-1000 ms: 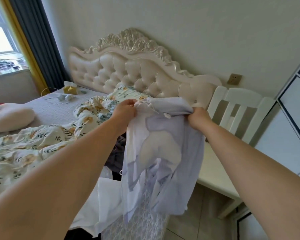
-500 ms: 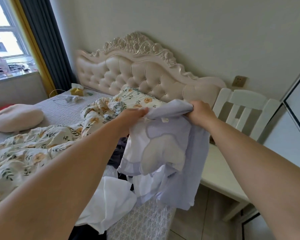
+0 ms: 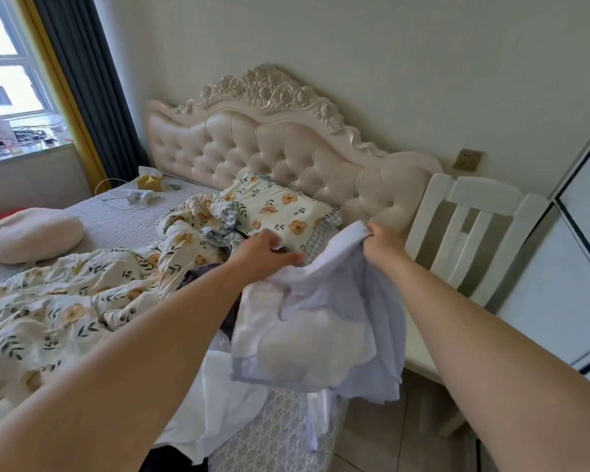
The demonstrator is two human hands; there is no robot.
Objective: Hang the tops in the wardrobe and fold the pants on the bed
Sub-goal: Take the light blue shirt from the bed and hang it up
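Observation:
A pale lavender and white garment (image 3: 321, 321) hangs over the near right corner of the bed (image 3: 116, 223). My right hand (image 3: 384, 241) grips its upper edge, bunched in the fist, close to the headboard's end. My left hand (image 3: 264, 253) pinches the same edge further left, above the floral pillow (image 3: 280, 206), with a bit of white cloth showing between the fingers. Beneath it lie a dark grey garment (image 3: 201, 277) and a white garment (image 3: 225, 403) that drapes off the bed's side.
A crumpled floral duvet (image 3: 65, 301) covers the near half of the bed. A pink cushion (image 3: 28, 235) and a tissue box (image 3: 149, 180) lie at the far side. A white chair (image 3: 470, 233) stands beside the bed, with the wardrobe (image 3: 573, 267) at the right.
Both hands have lowered the lavender garment from hanging in the air down towards the bed, and it now bunches over the bed's corner. The view has shifted right.

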